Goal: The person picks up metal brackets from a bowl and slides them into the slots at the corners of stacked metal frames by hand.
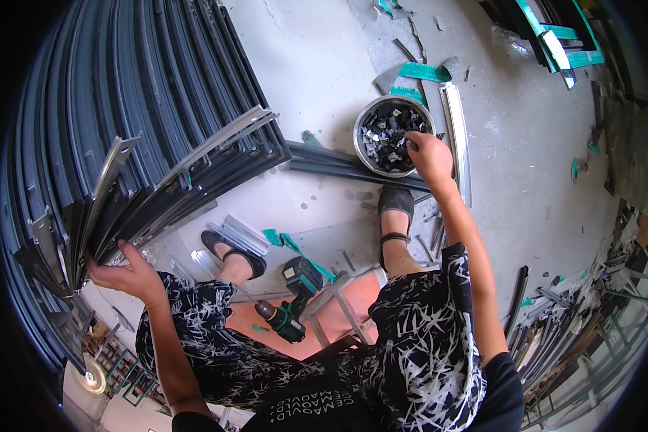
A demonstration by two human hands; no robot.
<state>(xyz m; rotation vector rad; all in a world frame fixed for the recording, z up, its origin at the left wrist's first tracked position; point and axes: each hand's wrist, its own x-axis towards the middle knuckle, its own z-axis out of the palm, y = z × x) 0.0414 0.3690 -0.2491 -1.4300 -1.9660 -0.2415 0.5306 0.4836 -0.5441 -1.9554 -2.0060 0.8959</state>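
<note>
My left hand is at the near ends of a stack of long dark metal profiles. Its thumb and fingers are set around a profile end there. Two silver strips, one a long bar, lie against the stack's end. My right hand reaches into a round metal bowl on the floor. The bowl is full of small black and silver pieces. The right fingertips are pinched together among those pieces; what they hold, if anything, is too small to make out.
A green-and-black cordless drill lies between my legs near an orange surface. Behind my feet lies a dark profile. A silver profile and green tape scraps lie by the bowl. Offcuts pile up at right.
</note>
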